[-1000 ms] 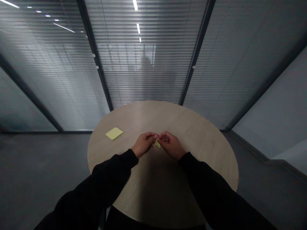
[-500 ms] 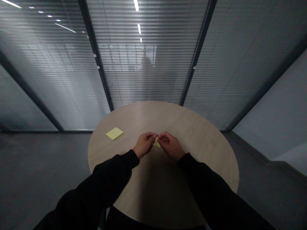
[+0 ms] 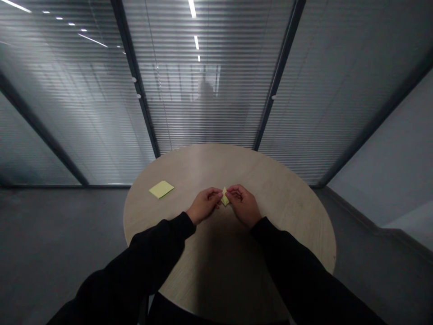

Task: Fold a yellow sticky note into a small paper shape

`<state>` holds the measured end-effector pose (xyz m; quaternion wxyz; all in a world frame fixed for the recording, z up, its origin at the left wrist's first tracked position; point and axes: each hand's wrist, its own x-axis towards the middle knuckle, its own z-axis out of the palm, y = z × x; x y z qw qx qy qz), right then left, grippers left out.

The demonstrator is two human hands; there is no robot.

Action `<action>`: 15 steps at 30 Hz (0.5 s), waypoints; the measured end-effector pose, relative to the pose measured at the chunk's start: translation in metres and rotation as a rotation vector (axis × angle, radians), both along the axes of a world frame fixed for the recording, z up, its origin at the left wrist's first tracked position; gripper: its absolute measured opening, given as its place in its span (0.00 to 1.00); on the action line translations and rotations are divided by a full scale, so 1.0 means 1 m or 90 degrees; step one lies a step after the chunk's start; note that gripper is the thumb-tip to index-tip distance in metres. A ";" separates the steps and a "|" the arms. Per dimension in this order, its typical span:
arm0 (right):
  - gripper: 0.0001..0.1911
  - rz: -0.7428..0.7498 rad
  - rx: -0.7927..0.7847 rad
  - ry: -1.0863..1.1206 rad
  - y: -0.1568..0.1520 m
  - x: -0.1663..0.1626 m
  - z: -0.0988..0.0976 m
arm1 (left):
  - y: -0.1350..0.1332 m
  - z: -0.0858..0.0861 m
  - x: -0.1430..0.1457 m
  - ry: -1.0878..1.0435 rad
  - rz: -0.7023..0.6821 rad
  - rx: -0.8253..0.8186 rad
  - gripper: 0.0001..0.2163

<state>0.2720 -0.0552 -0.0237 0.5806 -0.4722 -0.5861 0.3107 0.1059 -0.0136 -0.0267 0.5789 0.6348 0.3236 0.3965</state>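
Observation:
A small folded yellow paper (image 3: 224, 197) is held above the middle of the round wooden table (image 3: 287, 216). My left hand (image 3: 204, 205) pinches its left side with curled fingers. My right hand (image 3: 242, 204) pinches its right side, fingers also closed. The paper now stands up as a small point between my fingertips. Both arms wear black sleeves. A pad of yellow sticky notes (image 3: 161, 189) lies flat on the table, to the left of my left hand and apart from it.
Glass walls with horizontal blinds and dark frames stand right behind the table. Grey floor lies on both sides. The table's front edge is near my body.
The folded paper has been turned upward between my fingertips, and my hands have closed in slightly. The sticky note pad has not moved.

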 end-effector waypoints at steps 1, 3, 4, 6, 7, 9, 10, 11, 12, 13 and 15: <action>0.15 -0.003 0.002 -0.004 0.000 0.000 0.000 | 0.000 0.000 0.000 -0.002 0.005 -0.005 0.21; 0.16 -0.002 0.002 -0.015 0.000 0.000 0.000 | 0.000 0.000 -0.001 -0.018 0.019 -0.023 0.21; 0.16 0.001 -0.001 -0.018 0.000 0.000 0.000 | 0.000 0.000 -0.001 -0.027 0.027 -0.033 0.20; 0.16 0.011 -0.012 -0.015 0.001 0.000 -0.001 | -0.002 0.002 -0.001 -0.043 0.042 -0.046 0.20; 0.16 0.017 -0.017 -0.009 0.001 0.000 -0.002 | -0.002 0.003 -0.001 -0.048 0.048 -0.051 0.20; 0.17 0.024 -0.020 0.008 0.002 0.001 -0.002 | -0.004 0.005 -0.001 -0.056 0.053 -0.059 0.20; 0.17 0.023 -0.018 0.014 0.002 0.002 -0.003 | -0.004 0.006 -0.001 -0.061 0.052 -0.063 0.20; 0.16 0.018 -0.014 0.012 0.002 0.002 -0.003 | -0.004 0.006 -0.001 -0.066 0.047 -0.067 0.20; 0.16 0.011 -0.008 0.004 0.002 0.003 -0.003 | -0.005 0.006 -0.001 -0.071 0.041 -0.072 0.21; 0.15 0.004 -0.003 -0.009 0.002 0.003 -0.003 | -0.004 0.006 -0.001 -0.076 0.035 -0.077 0.21; 0.14 -0.011 0.007 -0.033 0.000 0.002 -0.001 | -0.004 0.006 -0.002 -0.087 0.028 -0.087 0.21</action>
